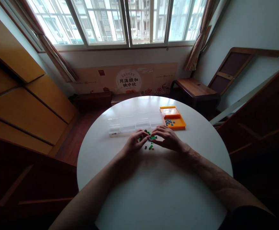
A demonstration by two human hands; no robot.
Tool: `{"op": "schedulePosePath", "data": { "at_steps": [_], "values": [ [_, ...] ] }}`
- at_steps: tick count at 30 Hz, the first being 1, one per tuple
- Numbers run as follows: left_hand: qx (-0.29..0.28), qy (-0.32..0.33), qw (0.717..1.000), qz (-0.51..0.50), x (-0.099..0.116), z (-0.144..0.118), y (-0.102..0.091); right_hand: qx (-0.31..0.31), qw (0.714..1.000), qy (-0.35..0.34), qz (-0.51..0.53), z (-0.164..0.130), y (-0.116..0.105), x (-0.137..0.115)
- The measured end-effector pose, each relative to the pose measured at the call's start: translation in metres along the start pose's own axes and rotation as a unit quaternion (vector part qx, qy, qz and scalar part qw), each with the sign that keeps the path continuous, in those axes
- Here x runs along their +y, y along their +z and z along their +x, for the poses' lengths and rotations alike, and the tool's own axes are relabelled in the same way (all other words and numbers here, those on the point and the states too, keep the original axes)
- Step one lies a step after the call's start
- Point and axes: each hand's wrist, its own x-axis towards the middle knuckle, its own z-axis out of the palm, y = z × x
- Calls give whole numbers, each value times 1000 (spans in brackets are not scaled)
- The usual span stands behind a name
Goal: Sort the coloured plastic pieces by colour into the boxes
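My left hand (136,141) and my right hand (167,138) meet over a small pile of building bricks (153,138) on the white table. Both have thumb and fingers bent together, with the tips almost touching around a tiny dark piece (150,138) too small to name. Part of the pile, mostly green with some dark pieces, is hidden by my fingers. Nearer to me lie a loose green brick (151,147), a dark brown one (145,147) and a tan one (153,149).
Behind my hands stands a clear plastic case (129,125) with compartments. Beside it, an orange tray (182,122) holds several small blue bricks (170,122). The round white table (151,191) reaches toward me. A wooden chair (197,87) stands beyond it at the right, below the window.
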Motion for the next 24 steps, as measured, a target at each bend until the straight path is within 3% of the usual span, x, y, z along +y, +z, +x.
{"op": "schedulePosePath", "data": {
  "at_steps": [24],
  "values": [
    [14,17,1000,13,8,0,0,15,1000,-7,21,-1,-2,-3]
  ]
}}
